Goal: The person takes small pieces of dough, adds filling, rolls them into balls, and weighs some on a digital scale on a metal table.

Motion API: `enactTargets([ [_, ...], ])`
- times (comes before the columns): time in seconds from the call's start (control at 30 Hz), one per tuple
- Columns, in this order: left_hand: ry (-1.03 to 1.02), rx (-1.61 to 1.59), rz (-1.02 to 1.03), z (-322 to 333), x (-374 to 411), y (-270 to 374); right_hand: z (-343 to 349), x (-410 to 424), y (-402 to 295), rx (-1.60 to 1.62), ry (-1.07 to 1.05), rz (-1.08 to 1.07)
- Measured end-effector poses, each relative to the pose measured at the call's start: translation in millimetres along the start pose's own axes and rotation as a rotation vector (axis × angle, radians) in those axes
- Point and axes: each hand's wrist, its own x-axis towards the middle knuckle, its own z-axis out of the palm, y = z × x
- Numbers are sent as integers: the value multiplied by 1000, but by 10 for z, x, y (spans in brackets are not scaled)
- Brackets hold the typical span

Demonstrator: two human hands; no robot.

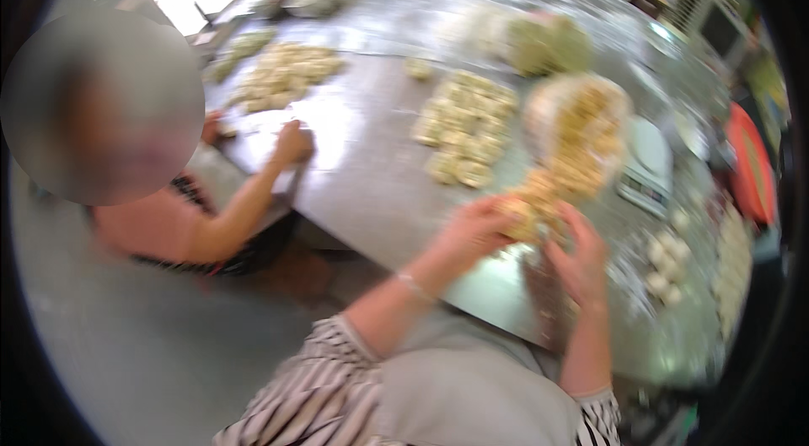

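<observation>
My left hand (483, 228) holds a yellowish, crumbly lump of filling or dough (521, 218) above the near edge of the metal table. My right hand (578, 250) is just right of the lump, thumb and fingers apart; blur hides whether it touches any crumbs. Beyond both hands, an open plastic bag (578, 130) spills a heap of yellow-orange crumbly filling (569, 171) towards them. Left of the bag, pale round dough pieces (471, 123) lie in rows. Small white dough balls (667, 262) sit to the right of my right hand.
A co-worker's hand (294, 142) rests at the table (379, 193) on the left, near a pile of pale pieces (284, 76). A digital kitchen scale (648, 161) stands right of the bag. Farther off are a bag with greenish contents (550, 44) and a red basin (752, 161).
</observation>
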Motion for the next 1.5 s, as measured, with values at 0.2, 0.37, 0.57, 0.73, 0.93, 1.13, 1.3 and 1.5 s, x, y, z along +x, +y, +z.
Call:
enactTargets([
  [0.2, -275, -117, -179, 278, 68, -245, -80, -152, -235, 120, -89, -89],
  [0.37, -272, -20, -146, 389, -126, -226, 21, -108, -216, 71, -86, -285],
  [0.57, -102, 532, 210, 514, -75, -360, 82, -96, -174, -66, 67, -435],
  [0.73, 35, 375, 316, 810, -177, -347, 182, -150, -31, 214, 204, -324],
  [0.93, -154, 82, 84, 824, -174, -481, 210, -202, 167, 331, 276, -238],
  [1.13, -115, -148, -61, 680, -89, -448, 68, -217, -336, 154, 250, -86],
  [1.3, -164, 343, 24, 615, -20, -445, -34, -169, -77, 45, 69, -268],
  [1.5, 9, 487, 153, 789, -181, -357, 77, -150, 60, -95, 186, -382],
])
